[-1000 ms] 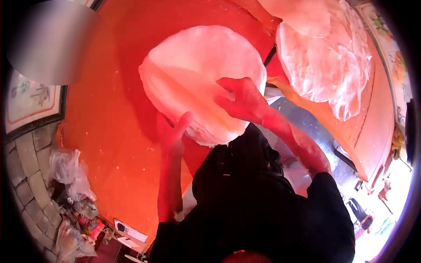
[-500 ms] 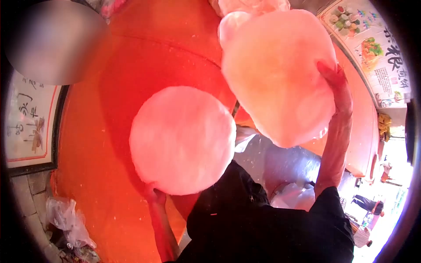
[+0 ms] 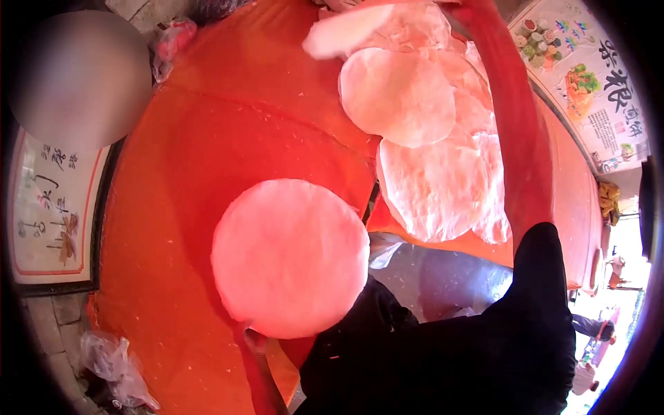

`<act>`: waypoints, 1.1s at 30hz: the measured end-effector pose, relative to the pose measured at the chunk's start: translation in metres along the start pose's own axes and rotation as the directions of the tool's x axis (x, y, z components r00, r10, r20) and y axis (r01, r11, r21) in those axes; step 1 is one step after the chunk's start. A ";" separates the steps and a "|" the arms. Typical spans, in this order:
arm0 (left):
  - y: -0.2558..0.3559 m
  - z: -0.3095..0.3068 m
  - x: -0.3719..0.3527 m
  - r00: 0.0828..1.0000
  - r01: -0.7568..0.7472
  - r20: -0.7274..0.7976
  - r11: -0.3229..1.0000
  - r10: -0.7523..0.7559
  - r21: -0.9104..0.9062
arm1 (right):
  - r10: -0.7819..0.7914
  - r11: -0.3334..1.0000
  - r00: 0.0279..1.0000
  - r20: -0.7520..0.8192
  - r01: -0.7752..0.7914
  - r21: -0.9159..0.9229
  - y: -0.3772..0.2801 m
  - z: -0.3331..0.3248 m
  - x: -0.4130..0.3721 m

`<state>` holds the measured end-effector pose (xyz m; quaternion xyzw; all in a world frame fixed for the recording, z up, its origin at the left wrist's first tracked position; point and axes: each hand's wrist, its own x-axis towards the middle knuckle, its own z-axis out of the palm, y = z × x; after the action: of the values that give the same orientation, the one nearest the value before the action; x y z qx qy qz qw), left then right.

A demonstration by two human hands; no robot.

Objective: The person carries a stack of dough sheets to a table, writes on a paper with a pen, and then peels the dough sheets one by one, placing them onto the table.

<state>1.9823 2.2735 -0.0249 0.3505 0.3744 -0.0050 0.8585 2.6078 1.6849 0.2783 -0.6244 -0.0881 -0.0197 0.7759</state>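
A pale round flatbread point(image 3: 290, 256) sits low over the orange-red table, left of centre. My left hand point(image 3: 254, 339) grips its near edge, the thumb on the rim and the other fingers hidden under it. My right arm stretches far forward, and my right hand point(image 3: 462, 8) is partly cut off at the top edge of the view. A tilted, blurred flatbread point(image 3: 349, 31) reaches up to its fingers. Below that hand, several flatbreads lie overlapping, a smaller round one point(image 3: 398, 97) on top and a wrinkled one point(image 3: 439, 190) nearer me.
The orange-red table point(image 3: 159, 290) runs along the left and front. Framed lettering point(image 3: 52, 214) stands at the left, with crumpled plastic bags point(image 3: 117, 370) below it. A printed poster point(image 3: 588, 83) lines the right. A person point(image 3: 593, 326) is far off at right.
My right hand has moved forward to the top edge, carrying the large flatbread away and exposing the overlapping ones. My left hand and its flatbread appear slightly lower in view.
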 end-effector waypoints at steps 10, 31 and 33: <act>0.032 0.104 -0.037 0.940 -0.280 0.274 0.921 0.205 0.271 | 0.288 0.936 0.842 0.457 -0.349 0.054 0.228 0.214 -0.352; 0.043 0.157 -0.052 0.929 -0.328 0.289 0.876 0.230 0.355 | 0.602 0.793 0.539 0.589 -0.490 -0.363 0.183 0.322 -0.459; 0.039 0.154 -0.052 0.926 -0.337 0.288 0.875 0.243 0.347 | 0.548 0.836 0.593 0.590 -0.414 -0.360 0.184 0.321 -0.463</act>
<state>2.0539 2.1958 0.1051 0.5636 0.2040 0.0087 0.8004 2.1420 2.0005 0.0918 -0.6573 -0.1868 0.4095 0.6045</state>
